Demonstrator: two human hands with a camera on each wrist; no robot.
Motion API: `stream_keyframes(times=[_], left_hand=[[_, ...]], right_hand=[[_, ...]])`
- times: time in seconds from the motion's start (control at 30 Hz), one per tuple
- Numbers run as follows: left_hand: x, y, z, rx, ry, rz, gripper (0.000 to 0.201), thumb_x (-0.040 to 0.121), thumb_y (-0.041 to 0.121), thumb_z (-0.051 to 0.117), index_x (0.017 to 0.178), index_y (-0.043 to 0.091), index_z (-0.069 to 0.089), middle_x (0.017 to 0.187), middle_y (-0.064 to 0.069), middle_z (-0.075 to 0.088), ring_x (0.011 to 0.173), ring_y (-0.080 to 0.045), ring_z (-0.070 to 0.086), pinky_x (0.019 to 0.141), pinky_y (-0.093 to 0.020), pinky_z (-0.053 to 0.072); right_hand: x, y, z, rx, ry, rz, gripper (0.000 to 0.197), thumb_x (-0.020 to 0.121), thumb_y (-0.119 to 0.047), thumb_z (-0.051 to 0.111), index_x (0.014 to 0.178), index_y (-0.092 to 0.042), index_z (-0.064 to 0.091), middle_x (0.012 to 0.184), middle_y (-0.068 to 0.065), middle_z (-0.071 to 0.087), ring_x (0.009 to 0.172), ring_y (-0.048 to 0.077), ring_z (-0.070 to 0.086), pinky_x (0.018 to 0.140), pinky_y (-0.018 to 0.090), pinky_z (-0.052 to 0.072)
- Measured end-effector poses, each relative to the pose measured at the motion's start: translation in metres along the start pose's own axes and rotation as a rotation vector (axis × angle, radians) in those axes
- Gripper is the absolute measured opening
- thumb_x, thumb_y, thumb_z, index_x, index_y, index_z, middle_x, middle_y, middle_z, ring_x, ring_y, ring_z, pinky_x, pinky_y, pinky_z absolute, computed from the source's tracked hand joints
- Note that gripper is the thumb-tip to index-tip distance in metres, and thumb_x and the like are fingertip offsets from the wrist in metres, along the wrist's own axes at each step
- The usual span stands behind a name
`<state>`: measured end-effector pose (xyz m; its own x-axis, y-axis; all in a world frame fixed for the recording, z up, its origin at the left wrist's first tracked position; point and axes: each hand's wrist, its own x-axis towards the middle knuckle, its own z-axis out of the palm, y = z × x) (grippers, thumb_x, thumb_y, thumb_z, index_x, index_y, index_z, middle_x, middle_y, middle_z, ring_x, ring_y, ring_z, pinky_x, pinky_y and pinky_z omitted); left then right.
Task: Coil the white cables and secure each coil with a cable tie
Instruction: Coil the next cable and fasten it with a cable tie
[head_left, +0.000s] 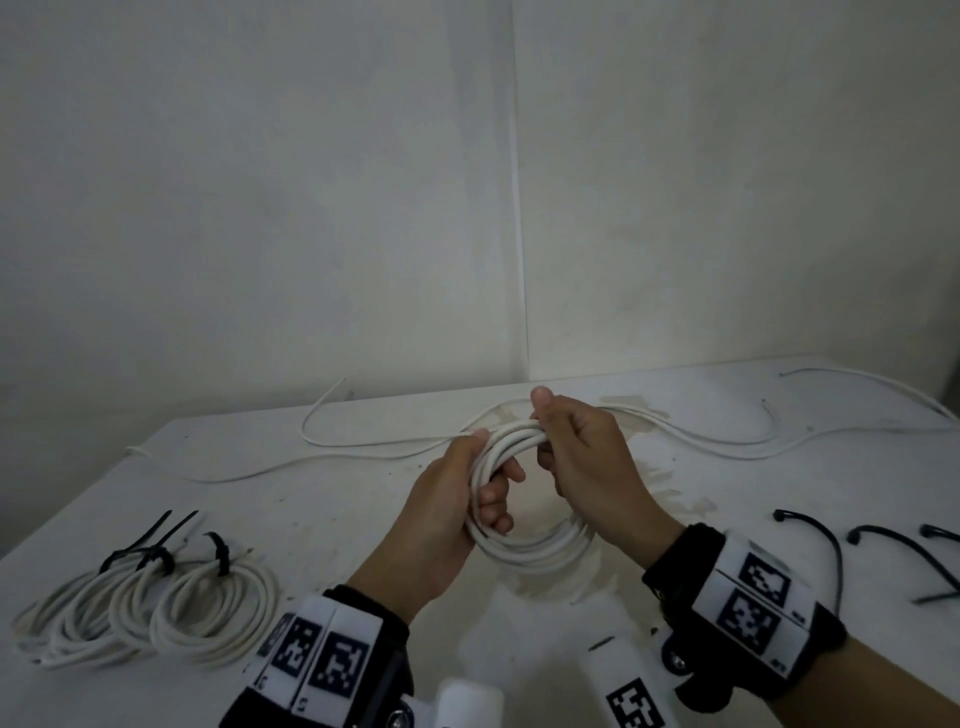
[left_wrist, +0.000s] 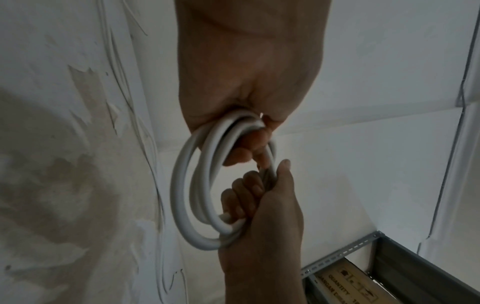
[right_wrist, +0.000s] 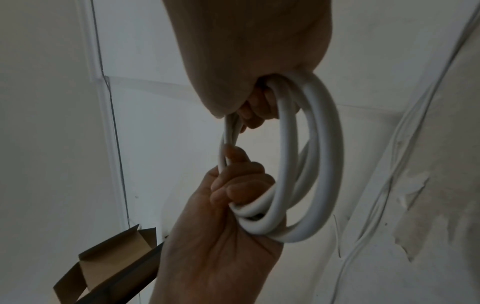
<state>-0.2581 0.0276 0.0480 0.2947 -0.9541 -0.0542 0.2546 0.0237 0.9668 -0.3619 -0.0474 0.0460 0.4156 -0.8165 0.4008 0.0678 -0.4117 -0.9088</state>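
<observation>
Both hands are on one coil of thick white round cable (head_left: 524, 545), held up just over the middle of the scuffed white table (head_left: 363, 519): left hand (head_left: 447, 514) has its fingers curled round the left side of the loops, right hand (head_left: 587, 462) is wrapped round the far right part with the thumb up. Three finished white cable coils cinched with black plastic cable ties (head_left: 150, 608) sit near left, loose black cable ties (head_left: 883, 551) lie near right, and uncoiled white cables (head_left: 727, 447) trail along the far edge.
</observation>
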Motion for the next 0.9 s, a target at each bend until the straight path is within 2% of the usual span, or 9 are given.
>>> stream_keyframes(times=[0.13,0.2,0.27,0.4,0.57,0.63,0.73,0.83,0.9], left_hand=[[-0.002,-0.008,-0.003,-0.113,0.014,0.001,0.052,0.098,0.032,0.029,0.074,0.001,0.063,0.045,-0.004,0.052,0.041,-0.015,0.051,0.052,-0.028,0.048],[-0.005,-0.016,0.002,-0.166,0.047,0.019,0.056,0.099,0.036,0.027,0.071,0.001,0.062,0.045,-0.004,0.052,0.042,-0.015,0.053,0.055,-0.029,0.049],[-0.005,-0.020,0.011,-0.216,0.109,0.057,0.055,0.098,0.039,0.028,0.065,0.004,0.056,0.041,-0.001,0.044,0.037,-0.011,0.044,0.049,-0.025,0.046],[-0.001,-0.014,0.018,-0.264,0.264,0.098,0.047,0.097,0.033,0.036,0.057,0.009,0.044,0.035,0.005,0.029,0.028,-0.005,0.024,0.032,-0.015,0.025],[0.000,-0.012,0.016,-0.299,0.254,0.113,0.045,0.095,0.031,0.037,0.059,0.008,0.046,0.035,0.005,0.030,0.028,-0.005,0.025,0.031,-0.015,0.023],[-0.001,-0.013,0.014,-0.314,0.202,0.112,0.049,0.097,0.034,0.031,0.064,0.004,0.053,0.038,0.002,0.039,0.033,-0.007,0.034,0.036,-0.018,0.033],[-0.005,-0.021,0.011,-0.300,0.189,0.102,0.052,0.098,0.036,0.028,0.078,0.003,0.063,0.054,-0.005,0.057,0.053,-0.015,0.056,0.055,-0.026,0.049],[-0.011,-0.032,0.010,-0.131,0.218,0.098,0.045,0.099,0.034,0.029,0.088,0.008,0.064,0.073,-0.009,0.064,0.073,-0.021,0.062,0.071,-0.035,0.053],[-0.015,-0.036,0.008,-0.021,0.228,0.128,0.039,0.099,0.030,0.032,0.089,0.013,0.065,0.078,-0.006,0.066,0.078,-0.018,0.062,0.075,-0.036,0.055]], right_hand=[[0.004,0.003,-0.005,0.084,0.018,0.068,0.041,0.097,-0.029,0.040,0.059,-0.015,0.038,0.039,-0.011,0.030,0.037,0.005,0.023,0.038,0.017,0.023],[0.004,0.004,-0.005,0.133,0.053,0.120,0.040,0.098,-0.030,0.039,0.061,-0.015,0.039,0.041,-0.010,0.029,0.038,0.008,0.022,0.037,0.020,0.022],[0.002,0.005,-0.003,0.154,0.067,0.146,0.039,0.098,-0.031,0.038,0.062,-0.015,0.037,0.041,-0.010,0.028,0.037,0.007,0.021,0.036,0.020,0.021],[-0.004,0.002,0.004,0.228,0.021,0.174,0.037,0.099,-0.029,0.035,0.065,-0.017,0.034,0.043,-0.011,0.026,0.036,0.004,0.019,0.035,0.016,0.020],[-0.007,0.001,0.007,0.254,0.051,0.158,0.035,0.098,-0.029,0.037,0.066,-0.017,0.034,0.044,-0.010,0.027,0.038,0.005,0.020,0.035,0.016,0.021],[-0.005,0.001,0.005,0.291,0.081,0.167,0.036,0.098,-0.028,0.038,0.064,-0.017,0.033,0.041,-0.012,0.026,0.037,0.005,0.019,0.035,0.016,0.019],[-0.004,0.002,0.002,0.329,0.109,0.186,0.036,0.099,-0.027,0.038,0.064,-0.016,0.034,0.042,-0.010,0.027,0.037,0.006,0.019,0.035,0.016,0.020],[-0.002,0.003,-0.002,0.331,0.152,0.188,0.037,0.099,-0.027,0.038,0.063,-0.016,0.035,0.043,-0.009,0.029,0.036,0.006,0.020,0.034,0.017,0.022],[0.001,0.005,-0.005,0.323,0.182,0.195,0.037,0.099,-0.027,0.038,0.063,-0.016,0.036,0.043,-0.009,0.028,0.036,0.006,0.020,0.033,0.017,0.023]])
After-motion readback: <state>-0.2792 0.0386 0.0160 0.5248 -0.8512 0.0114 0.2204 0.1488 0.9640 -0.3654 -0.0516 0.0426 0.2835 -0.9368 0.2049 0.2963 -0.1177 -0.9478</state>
